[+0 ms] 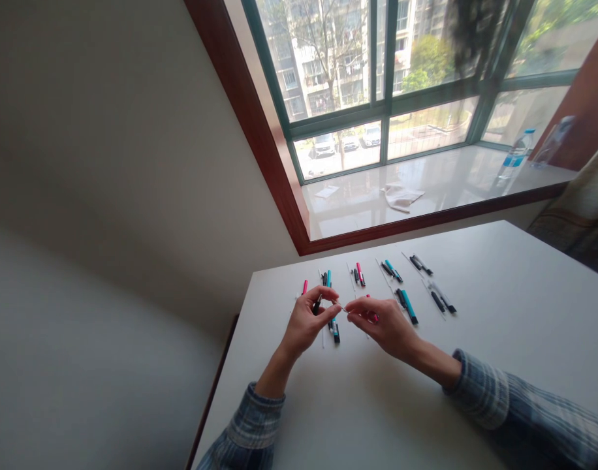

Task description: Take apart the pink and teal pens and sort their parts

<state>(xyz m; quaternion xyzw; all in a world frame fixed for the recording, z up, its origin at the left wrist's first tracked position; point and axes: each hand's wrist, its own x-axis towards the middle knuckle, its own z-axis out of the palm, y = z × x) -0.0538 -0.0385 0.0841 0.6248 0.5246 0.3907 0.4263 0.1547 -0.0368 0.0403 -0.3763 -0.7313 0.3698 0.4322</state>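
Note:
My left hand (309, 320) hovers over the white table (499, 307), its fingers pinched round a dark pen part. My right hand (381, 321) faces it, fingers closed on a pink pen piece (374, 317). The fingertips of both hands meet at a thin pale refill tip (343, 309). Under and behind the hands lie several pen parts in rows: a pink one (305, 286), a teal one (329, 279), a teal and black barrel (409, 306), black caps (420, 264) and thin white refills.
A wide window sill (440, 189) runs behind the table, with a crumpled white cloth (401, 196), a paper scrap (326, 191) and a water bottle (517, 155). A plain wall is to the left. A fabric-covered seat (580, 209) stands at the right.

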